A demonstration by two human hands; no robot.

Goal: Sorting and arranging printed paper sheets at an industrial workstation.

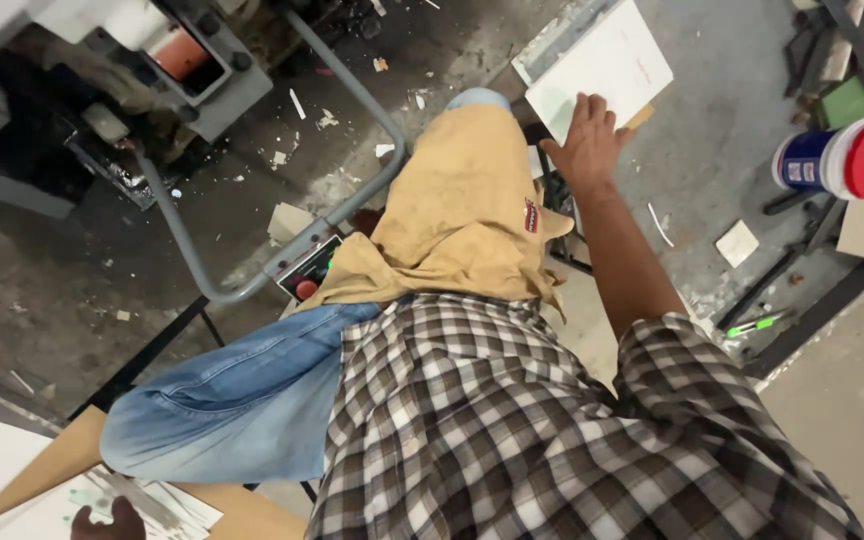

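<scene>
Shirt: plaid shirt (512, 430) fills the bottom of the view, with jeans (242, 400) and a tan cloth (452, 210) over the lap beyond it.
Floor: grey concrete floor (102, 270), stained and littered with paper scraps.
Room: grey machine (102, 60) with a bent pipe frame (282, 250) far across from the right hand; a tub (842, 158) with a red lid lies on its side off to that hand's outer side.
Right hand: right hand (584, 140) reaches out, fingers spread and flat, pinching nothing.
Board: white board (602, 65) lies directly under the fingertips and runs on past them; the fingers rest on its near edge.
Left hand: left hand (107, 520) only partly shows at the bottom edge, on a paint-marked sheet (142, 505); I cannot tell its grip.
</scene>
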